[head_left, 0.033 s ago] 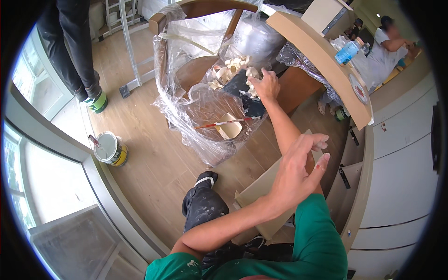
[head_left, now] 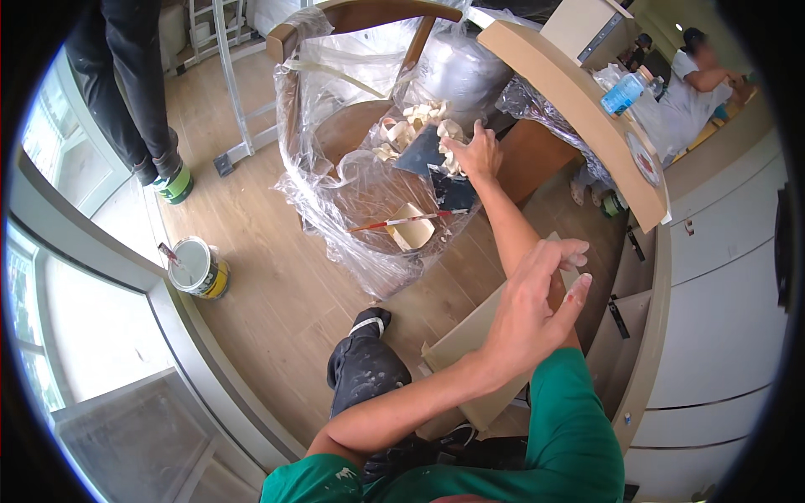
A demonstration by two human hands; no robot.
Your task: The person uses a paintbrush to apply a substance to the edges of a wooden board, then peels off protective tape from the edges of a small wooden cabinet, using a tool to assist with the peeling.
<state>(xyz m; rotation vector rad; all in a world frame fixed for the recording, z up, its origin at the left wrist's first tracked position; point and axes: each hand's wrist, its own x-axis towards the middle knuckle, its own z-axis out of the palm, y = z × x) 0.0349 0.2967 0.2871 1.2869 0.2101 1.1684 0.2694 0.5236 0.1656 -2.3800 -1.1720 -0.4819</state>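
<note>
Crumpled strips [head_left: 451, 132] lie by the right hand [head_left: 478, 156], thumb side

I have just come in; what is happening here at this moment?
The person's right hand is at crumpled cream strips on a plastic-draped chair; whether it grips them is unclear. Dark flat pieces lie beside the strips. The left hand, holding nothing visible, hangs in front of the right forearm.

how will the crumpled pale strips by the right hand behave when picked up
The pale strips look thin and crinkled, so they're probably light and floppy. Their loose, jumbled curls suggest some may drop or trail when lifted.
</note>
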